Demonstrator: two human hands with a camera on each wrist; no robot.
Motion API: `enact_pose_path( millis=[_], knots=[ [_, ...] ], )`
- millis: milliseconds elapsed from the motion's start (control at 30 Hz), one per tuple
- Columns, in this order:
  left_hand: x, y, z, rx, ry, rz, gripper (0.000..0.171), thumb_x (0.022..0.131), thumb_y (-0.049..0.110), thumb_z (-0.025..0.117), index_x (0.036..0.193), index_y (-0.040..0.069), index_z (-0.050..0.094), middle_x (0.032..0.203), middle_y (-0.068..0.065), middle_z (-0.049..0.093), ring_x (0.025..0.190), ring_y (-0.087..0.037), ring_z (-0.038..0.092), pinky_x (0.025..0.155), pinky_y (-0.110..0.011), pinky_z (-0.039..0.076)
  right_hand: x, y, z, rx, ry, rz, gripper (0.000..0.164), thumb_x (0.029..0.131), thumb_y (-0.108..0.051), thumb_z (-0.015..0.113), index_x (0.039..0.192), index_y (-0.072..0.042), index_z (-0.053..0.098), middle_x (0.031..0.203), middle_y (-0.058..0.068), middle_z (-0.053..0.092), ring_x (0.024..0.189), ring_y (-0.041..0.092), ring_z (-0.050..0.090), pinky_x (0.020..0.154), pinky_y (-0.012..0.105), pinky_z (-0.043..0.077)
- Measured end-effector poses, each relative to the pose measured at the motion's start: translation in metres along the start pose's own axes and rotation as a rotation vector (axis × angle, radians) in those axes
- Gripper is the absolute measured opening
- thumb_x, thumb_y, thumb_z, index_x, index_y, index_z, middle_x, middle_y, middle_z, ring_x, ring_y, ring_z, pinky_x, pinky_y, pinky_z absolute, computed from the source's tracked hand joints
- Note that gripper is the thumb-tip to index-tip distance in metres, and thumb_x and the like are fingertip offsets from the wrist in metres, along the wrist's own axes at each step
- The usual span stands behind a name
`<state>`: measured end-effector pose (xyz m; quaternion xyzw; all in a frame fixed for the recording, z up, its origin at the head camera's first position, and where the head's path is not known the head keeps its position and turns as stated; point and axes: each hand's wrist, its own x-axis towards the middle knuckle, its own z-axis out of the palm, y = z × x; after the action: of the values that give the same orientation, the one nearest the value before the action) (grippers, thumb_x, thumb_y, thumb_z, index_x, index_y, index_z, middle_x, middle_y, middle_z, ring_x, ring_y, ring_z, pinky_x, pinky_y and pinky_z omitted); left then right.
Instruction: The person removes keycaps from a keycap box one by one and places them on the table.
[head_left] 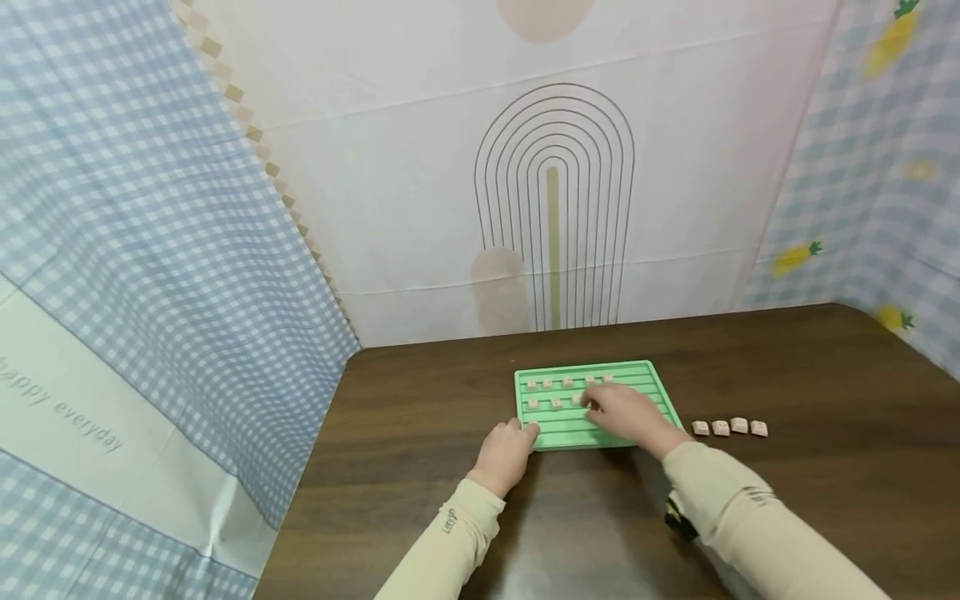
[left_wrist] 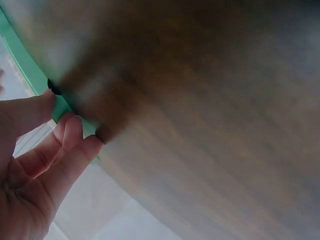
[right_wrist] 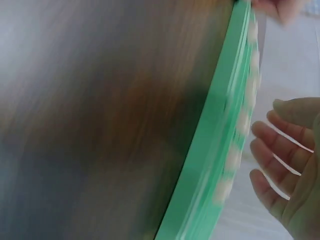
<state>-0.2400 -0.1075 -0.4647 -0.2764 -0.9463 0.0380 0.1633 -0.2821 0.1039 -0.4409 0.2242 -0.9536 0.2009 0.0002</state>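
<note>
Brown table (head_left: 420, 400), green tray (head_left: 573, 437), four blocks (head_left: 721, 427)

Pale cream left sleeve (head_left: 444, 546) and right sleeve (head_left: 772, 542), both long and printed.
The soft cloth creases into folds near the left cuff (head_left: 477, 502), beside small dark lettering (head_left: 449, 521) running across the fabric; the right cuff (head_left: 684, 461) is plain, with dark print (head_left: 757, 496) farther up, too small to read. Under the right wrist shows a black-and-yellow piece (head_left: 679, 518), its nature unclear.

Obs.: corners covered, marks illegible.
Left hand (head_left: 504, 454) partly covers near left corner of green tray (head_left: 581, 438); right wrist (head_left: 664, 439) hides near right. Marks on pale tiles (head_left: 721, 428) too small to read; black-and-yellow item (head_left: 678, 518) partly hidden by right sleeve (head_left: 731, 492), unidentified.
</note>
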Motion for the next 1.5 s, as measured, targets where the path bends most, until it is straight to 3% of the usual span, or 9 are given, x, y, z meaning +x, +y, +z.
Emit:
enact_pose_path(
  millis=[300, 400, 667, 1067, 1233, 1500],
  knots=[
    [-0.001, 0.008, 0.005, 0.059, -0.045, -0.017, 0.01, 0.083, 0.015, 0.062, 0.093, 0.015, 0.062, 0.074, -0.006, 0.063, 0.061, -0.018, 0.057, 0.055, -0.025, 0.052, 0.023, -0.038, 0.039, -0.034, -0.049, -0.038, 0.021, 0.082, -0.01, 0.058, 0.102, -0.008, 0.064, 0.106, 0.01, 0.067, 0.095, 0.025, 0.06, 0.073, 0.043, 0.053],
    [-0.002, 0.008, 0.005, 0.069, -0.041, -0.02, 0.011, 0.084, 0.015, 0.062, 0.095, 0.015, 0.063, 0.074, -0.005, 0.063, 0.061, -0.017, 0.057, 0.055, -0.025, 0.052, 0.026, -0.045, 0.045, -0.047, -0.039, -0.049, 0.019, 0.083, -0.011, 0.059, 0.101, -0.008, 0.065, 0.103, 0.01, 0.066, 0.09, 0.024, 0.061, 0.071, 0.042, 0.053],
    [0.0, 0.007, 0.004, 0.082, -0.015, -0.02, 0.011, 0.084, 0.013, 0.061, 0.094, 0.017, 0.064, 0.073, -0.003, 0.063, 0.062, -0.016, 0.056, 0.058, -0.024, 0.052, 0.03, -0.051, 0.053, -0.11, 0.046, -0.132, 0.012, 0.081, -0.007, 0.062, 0.092, -0.008, 0.067, 0.088, 0.01, 0.065, 0.076, 0.023, 0.059, 0.062, 0.04, 0.053],
    [0.0, 0.005, 0.003, 0.072, 0.009, -0.03, 0.014, 0.083, 0.011, 0.06, 0.095, 0.017, 0.065, 0.072, -0.005, 0.063, 0.06, -0.017, 0.056, 0.057, -0.026, 0.052, 0.032, -0.053, 0.052, -0.19, 0.099, -0.168, 0.007, 0.082, -0.008, 0.06, 0.086, -0.008, 0.065, 0.083, 0.008, 0.064, 0.072, 0.024, 0.059, 0.057, 0.039, 0.052],
    [0.001, 0.005, 0.004, 0.038, 0.004, -0.024, 0.008, 0.083, 0.014, 0.061, 0.09, 0.014, 0.065, 0.072, -0.006, 0.064, 0.06, -0.019, 0.057, 0.056, -0.027, 0.052, 0.029, -0.047, 0.038, -0.192, 0.109, -0.133, 0.011, 0.086, -0.013, 0.057, 0.091, -0.007, 0.065, 0.089, 0.009, 0.066, 0.079, 0.025, 0.06, 0.063, 0.04, 0.054],
    [0.0, 0.003, 0.002, -0.01, -0.028, -0.035, 0.004, 0.083, 0.015, 0.063, 0.086, 0.013, 0.061, 0.074, -0.008, 0.064, 0.063, -0.022, 0.059, 0.057, -0.029, 0.054, 0.003, -0.021, -0.029, -0.112, 0.128, -0.053, 0.015, 0.087, -0.018, 0.058, 0.097, -0.009, 0.064, 0.098, 0.01, 0.066, 0.09, 0.027, 0.059, 0.067, 0.044, 0.053]
  ],
)
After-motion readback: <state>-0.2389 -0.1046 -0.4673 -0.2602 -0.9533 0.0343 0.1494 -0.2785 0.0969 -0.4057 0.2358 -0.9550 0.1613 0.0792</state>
